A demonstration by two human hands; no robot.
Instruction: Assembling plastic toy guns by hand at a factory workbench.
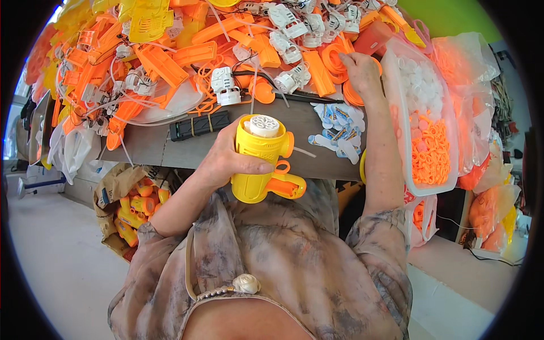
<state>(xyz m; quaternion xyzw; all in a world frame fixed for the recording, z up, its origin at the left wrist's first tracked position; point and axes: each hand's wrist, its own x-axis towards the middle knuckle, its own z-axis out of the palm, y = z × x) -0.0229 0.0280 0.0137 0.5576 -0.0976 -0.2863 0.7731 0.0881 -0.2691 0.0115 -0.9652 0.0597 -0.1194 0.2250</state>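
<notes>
My left hand (pixel 226 161) grips a yellow toy gun body (pixel 258 164) with a white round nozzle on top and an orange trigger and handle at its right side, held upright in front of my chest. My right hand (pixel 362 71) reaches far out to the heap of orange plastic parts (pixel 334 65) on the table, fingers resting on orange rings beside a clear bag. Whether it holds one of them cannot be told.
The grey table (pixel 187 150) carries a big pile of orange and yellow shells, white motor units (pixel 225 86), a black bar (pixel 199 126) and blue-white stickers (pixel 340 124). A clear tub (pixel 450 141) with white and orange small parts stands at right. A sack of finished toys (pixel 133 212) sits on the floor, left.
</notes>
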